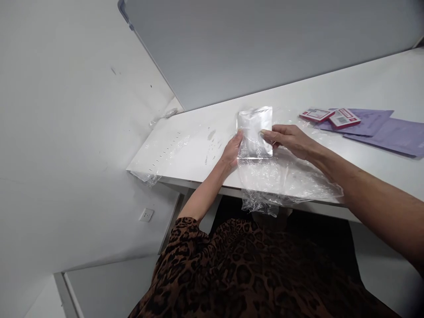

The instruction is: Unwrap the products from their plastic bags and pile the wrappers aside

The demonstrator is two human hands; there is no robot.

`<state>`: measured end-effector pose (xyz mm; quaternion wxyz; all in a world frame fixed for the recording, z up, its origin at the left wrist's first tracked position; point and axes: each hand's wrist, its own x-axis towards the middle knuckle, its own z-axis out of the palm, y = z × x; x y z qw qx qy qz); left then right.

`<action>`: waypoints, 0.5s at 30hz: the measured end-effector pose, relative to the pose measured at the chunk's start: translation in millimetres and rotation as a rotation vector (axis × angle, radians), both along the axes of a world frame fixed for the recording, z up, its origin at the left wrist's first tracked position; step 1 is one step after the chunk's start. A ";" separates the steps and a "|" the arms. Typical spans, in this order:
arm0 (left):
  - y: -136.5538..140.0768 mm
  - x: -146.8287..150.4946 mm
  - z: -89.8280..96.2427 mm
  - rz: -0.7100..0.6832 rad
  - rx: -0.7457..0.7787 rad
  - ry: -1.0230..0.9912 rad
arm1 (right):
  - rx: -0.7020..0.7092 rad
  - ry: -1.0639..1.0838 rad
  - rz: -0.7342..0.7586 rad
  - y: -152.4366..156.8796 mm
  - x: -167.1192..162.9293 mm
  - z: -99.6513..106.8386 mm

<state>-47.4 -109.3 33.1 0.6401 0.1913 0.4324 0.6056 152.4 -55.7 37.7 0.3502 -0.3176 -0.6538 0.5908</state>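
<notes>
Between my two hands is a shiny silver foil pouch (255, 128), tilted up a little over the white table. My left hand (232, 149) grips its left edge, thumb on the front and the other fingers hidden behind. At the right edge my right hand (286, 138) pinches the pouch between thumb and fingers. Crumpled clear plastic film (288, 179) lies around and below the pouch, spreading under my right forearm and hanging over the table's front edge. Part of the film seems to lie against the pouch.
Two small red-and-white boxes (344, 118) rest on flat purple packets (391, 137) at the right of the white table (185, 154). A grey panel (265, 44) borders the back. More clear film (152, 179) hangs at the left corner, beside a wall with a socket (146, 215).
</notes>
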 end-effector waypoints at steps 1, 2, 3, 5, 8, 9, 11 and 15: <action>-0.1 3.0 -0.7 -0.035 0.021 0.066 | -0.046 0.036 -0.013 0.2 -1.9 -2.5; -0.5 5.4 -1.4 -0.054 0.037 0.141 | -0.102 0.072 -0.031 0.4 -3.3 -4.2; -0.9 6.9 -2.3 -0.052 0.044 0.207 | -0.165 0.104 -0.049 0.6 -4.5 -5.1; -1.4 7.6 -4.5 -0.033 0.054 0.309 | -0.286 0.140 -0.081 0.1 -6.5 -5.3; 0.3 2.6 -7.0 -0.026 0.090 0.323 | -0.431 0.197 -0.137 -1.2 -9.7 -3.6; 1.3 -0.4 -6.8 -0.017 0.098 0.301 | -0.466 0.231 -0.159 -1.1 -10.5 -2.5; 2.4 -8.0 -4.5 0.039 0.088 0.262 | -0.495 0.314 -0.212 0.6 -10.0 2.2; -1.1 -22.9 4.3 0.241 0.018 0.230 | -0.397 0.431 -0.429 9.1 4.5 23.8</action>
